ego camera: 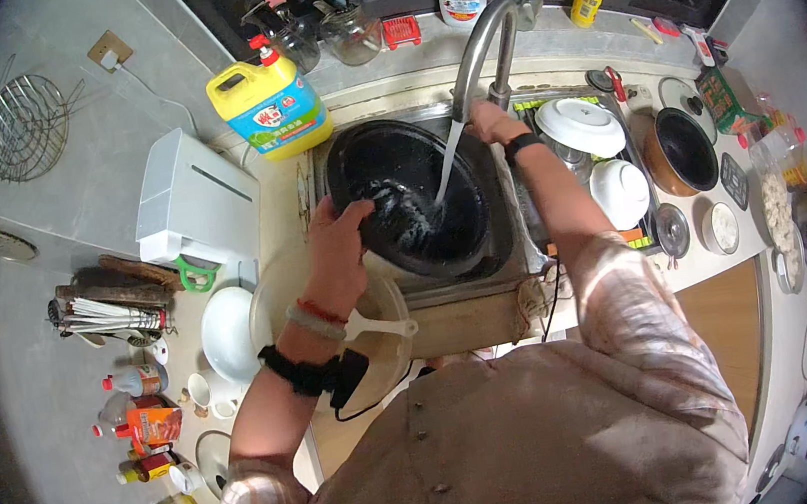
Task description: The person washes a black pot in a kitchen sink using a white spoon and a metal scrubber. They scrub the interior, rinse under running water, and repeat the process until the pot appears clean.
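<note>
Water runs from the curved metal faucet (pixel 462 86) into a large black oval pan (pixel 400 131), which lies tilted in the sink (pixel 446 292). My left hand (pixel 339 248) grips the pan's left rim, its thumb over the edge. Behind the spout, my right hand (pixel 490 123) is at the faucet's base; the fingers are partly hidden, so whether they close on the handle is unclear. Some water swirls on the pan's dark bottom.
Right of the sink, a rack holds a white plate (pixel 581 128) and a white bowl (pixel 620 194); a brown pot (pixel 680 151) stands beyond. A yellow detergent jug (pixel 273 109) is at the back left. Below my left hand, a white-handled utensil (pixel 382 326) lies across a large pale basin (pixel 395 370).
</note>
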`<state>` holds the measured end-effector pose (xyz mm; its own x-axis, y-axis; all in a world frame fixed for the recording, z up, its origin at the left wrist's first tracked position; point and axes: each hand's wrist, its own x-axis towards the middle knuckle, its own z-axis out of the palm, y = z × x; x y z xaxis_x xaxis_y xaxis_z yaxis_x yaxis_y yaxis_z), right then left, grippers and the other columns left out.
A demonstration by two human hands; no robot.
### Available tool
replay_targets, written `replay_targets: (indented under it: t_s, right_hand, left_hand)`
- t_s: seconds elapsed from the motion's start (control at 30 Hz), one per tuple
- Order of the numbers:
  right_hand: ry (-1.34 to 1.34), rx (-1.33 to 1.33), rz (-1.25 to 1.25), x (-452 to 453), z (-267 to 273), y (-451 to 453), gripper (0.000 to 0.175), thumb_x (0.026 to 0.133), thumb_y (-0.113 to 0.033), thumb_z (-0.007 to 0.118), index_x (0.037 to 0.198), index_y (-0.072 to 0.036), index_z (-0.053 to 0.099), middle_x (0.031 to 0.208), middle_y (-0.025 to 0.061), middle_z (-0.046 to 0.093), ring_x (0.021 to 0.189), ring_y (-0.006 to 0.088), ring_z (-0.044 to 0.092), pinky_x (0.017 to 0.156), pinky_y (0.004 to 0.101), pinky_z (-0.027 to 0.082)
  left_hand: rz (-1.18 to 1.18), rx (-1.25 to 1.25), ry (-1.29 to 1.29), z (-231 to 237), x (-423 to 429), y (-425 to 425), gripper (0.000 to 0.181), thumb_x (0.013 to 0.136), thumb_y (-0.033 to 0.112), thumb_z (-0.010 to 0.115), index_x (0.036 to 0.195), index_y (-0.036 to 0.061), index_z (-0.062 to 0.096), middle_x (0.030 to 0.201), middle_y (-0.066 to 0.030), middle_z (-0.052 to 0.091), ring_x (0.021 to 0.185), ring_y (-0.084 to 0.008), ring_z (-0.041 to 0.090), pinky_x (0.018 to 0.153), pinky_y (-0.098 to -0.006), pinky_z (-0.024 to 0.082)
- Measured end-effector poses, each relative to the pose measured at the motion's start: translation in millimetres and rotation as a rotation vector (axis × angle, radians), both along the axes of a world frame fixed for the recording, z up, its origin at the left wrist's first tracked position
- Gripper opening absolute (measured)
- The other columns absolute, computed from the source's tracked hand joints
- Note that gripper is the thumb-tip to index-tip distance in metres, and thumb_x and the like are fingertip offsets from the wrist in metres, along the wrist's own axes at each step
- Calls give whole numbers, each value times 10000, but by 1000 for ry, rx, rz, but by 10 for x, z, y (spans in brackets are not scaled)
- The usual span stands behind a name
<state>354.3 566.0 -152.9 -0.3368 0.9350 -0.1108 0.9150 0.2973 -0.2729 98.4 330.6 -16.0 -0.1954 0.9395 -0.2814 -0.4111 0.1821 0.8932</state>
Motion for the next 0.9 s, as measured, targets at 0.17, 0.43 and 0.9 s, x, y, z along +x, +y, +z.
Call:
replay_targets:
  t_s: [0.17, 0.43, 0.9]
  right_hand:
    - [347, 44, 108, 51, 328, -698, 235, 836, -59, 527, 1049, -32, 624, 964, 191, 653, 869, 329, 629, 763, 388, 491]
    - [598, 142, 6, -239, 258, -2154, 160, 797, -36, 555, 921, -56, 655, 893, 146, 629, 871, 326, 584, 780, 371, 469]
    - [210, -346, 125, -1037, 666, -3028, 459, 880, -412, 525, 896, 32, 643, 859, 241, 644, 835, 390, 626, 729, 470, 511]
  left_hand:
    - [-77, -19, 112, -253, 42, 217, 184, 773, 38, 609, 944, 106, 615, 754, 47, 573, 552, -49, 467, 431, -224, 348]
    - [-208, 11, 176, -376, 71, 520, 302, 763, 72, 612, 1057, 24, 566, 924, -54, 620, 781, -174, 596, 700, -314, 502]
    - [-202, -2, 175, -432, -73, 720, 176, 739, 112, 649, 908, 124, 599, 757, 39, 579, 593, -88, 498, 467, -233, 346]
